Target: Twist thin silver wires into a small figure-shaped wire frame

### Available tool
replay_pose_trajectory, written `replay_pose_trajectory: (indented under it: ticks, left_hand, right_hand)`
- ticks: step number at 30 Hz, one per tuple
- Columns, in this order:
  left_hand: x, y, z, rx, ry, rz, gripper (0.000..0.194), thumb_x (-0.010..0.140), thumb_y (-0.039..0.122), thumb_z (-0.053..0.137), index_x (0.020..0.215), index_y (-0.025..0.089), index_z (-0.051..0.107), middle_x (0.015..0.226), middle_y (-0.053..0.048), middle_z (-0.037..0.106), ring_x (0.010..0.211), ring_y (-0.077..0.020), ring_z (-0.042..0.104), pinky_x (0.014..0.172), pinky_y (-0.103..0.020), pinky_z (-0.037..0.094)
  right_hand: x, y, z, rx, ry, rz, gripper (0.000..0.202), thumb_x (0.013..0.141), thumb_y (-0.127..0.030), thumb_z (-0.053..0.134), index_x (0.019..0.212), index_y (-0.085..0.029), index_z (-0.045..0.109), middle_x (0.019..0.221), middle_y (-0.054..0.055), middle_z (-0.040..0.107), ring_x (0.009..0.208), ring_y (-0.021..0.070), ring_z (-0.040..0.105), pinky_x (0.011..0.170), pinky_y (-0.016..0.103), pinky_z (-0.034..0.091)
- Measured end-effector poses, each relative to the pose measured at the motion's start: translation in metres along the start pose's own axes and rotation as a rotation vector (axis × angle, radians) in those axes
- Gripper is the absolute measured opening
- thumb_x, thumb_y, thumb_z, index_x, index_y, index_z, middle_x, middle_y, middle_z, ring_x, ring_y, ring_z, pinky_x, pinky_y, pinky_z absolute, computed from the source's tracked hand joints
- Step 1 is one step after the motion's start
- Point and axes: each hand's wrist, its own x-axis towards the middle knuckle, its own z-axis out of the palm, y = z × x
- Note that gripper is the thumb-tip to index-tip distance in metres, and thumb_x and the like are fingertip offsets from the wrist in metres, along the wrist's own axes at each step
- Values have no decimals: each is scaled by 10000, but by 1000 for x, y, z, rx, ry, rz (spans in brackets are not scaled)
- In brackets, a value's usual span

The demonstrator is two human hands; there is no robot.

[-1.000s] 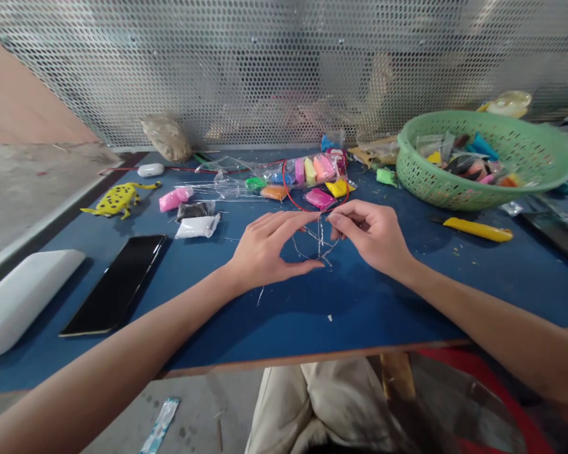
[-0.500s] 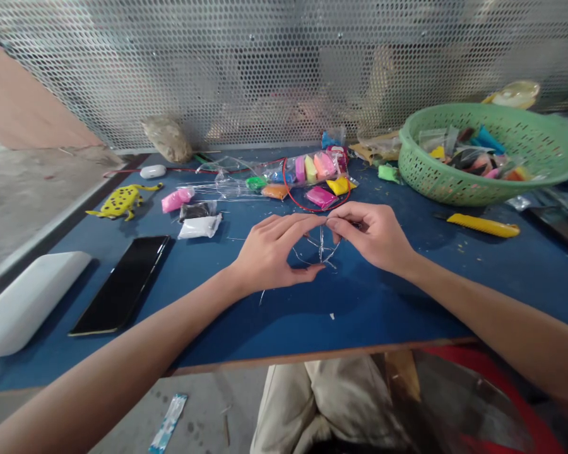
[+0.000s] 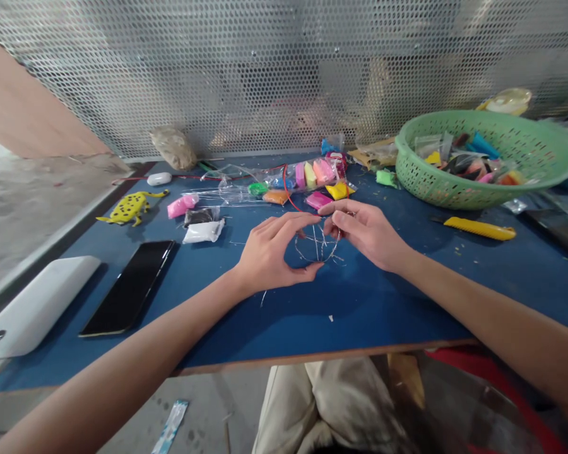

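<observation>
A round frame of thin silvery wire (image 3: pixel 321 244) is held just above the blue table (image 3: pixel 284 328). My left hand (image 3: pixel 277 252) curves round its left side, with the fingertips at its top and the thumb at its bottom. At the upper right of the frame, my right hand (image 3: pixel 362 232) pinches the wire between thumb and fingers. Loose wire ends stick out at the lower right. Behind the hands lie small packets of coloured clay, among them a magenta one (image 3: pixel 318 200) and a yellow one (image 3: pixel 339 190).
A green basket (image 3: pixel 473 192) of packets stands at the right, with a yellow cutter (image 3: pixel 480 228) before it. At left lie a black phone (image 3: pixel 129 289), a white case (image 3: pixel 40 306) and a yellow spotted figure (image 3: pixel 131 208). Perforated metal (image 3: pixel 246 75) rises behind.
My right hand has shifted slightly down and right from the left fingertips, and its fingers have changed position. More of the round wire frame shows between the hands. The view has shifted slightly.
</observation>
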Motion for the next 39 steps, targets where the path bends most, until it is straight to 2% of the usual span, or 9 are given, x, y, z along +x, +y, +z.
replay_pose_trajectory:
  ticks: [3, 6, 14, 21, 26, 32, 39]
  left_hand:
    - [1, -2, -1, 9, 71, -58, 654, 728, 392, 769, 1307, 183, 549, 1150, -78, 707, 897, -181, 698, 888, -378, 565]
    - [1, -3, -3, 24, 102, -91, 680, 724, 405, 785, 1325, 189, 548, 1095, -63, 721, 930, -193, 703, 924, -389, 554]
    - [1, -2, -5, 12, 2, -41, 661, 771, 387, 748, 1369, 212, 529, 1148, -63, 728, 991, -201, 703, 941, -397, 531]
    - [-1, -5, -5, -161, -56, -63, 707, 767, 331, 770, 1410, 221, 495, 1270, -78, 683, 1012, -184, 697, 979, -399, 533]
    - [-2, -8, -3, -279, -50, -73, 743, 779, 348, 782, 1440, 218, 469, 1337, -109, 649, 1013, -185, 704, 996, -413, 552]
    - [-3, -11, -2, -138, 13, -86, 769, 777, 381, 798, 1449, 213, 464, 1275, -117, 682, 970, -187, 717, 983, -423, 556]
    - [0, -11, -6, -56, 18, -25, 715, 763, 363, 800, 1395, 194, 511, 1153, -88, 717, 946, -183, 691, 942, -400, 546]
  right_hand:
    - [1, 6, -1, 132, -42, 77, 300, 925, -422, 648, 1131, -206, 675, 914, 37, 701, 783, 137, 612, 724, 296, 490]
    - [1, 10, -2, 61, -54, 66, 260, 919, -426, 659, 1021, -195, 719, 862, 34, 705, 764, 138, 623, 721, 294, 492]
    - [-1, -1, -1, -203, -41, -34, 267, 929, -402, 643, 787, -188, 719, 702, 13, 690, 642, 133, 613, 642, 290, 506]
    - [-2, -2, -2, -240, -62, -51, 248, 942, -388, 630, 836, -188, 730, 702, 7, 694, 625, 124, 610, 623, 278, 505]
    - [-4, -2, 0, -235, -39, -46, 241, 924, -409, 654, 847, -197, 739, 692, 6, 692, 627, 133, 615, 629, 287, 511]
    - [-4, 0, 2, -230, 51, -38, 269, 908, -447, 662, 856, -196, 744, 707, 24, 711, 608, 146, 616, 614, 303, 513]
    - [-5, -2, 2, -295, 49, -62, 276, 909, -446, 661, 838, -194, 749, 690, 17, 700, 600, 142, 599, 600, 289, 483]
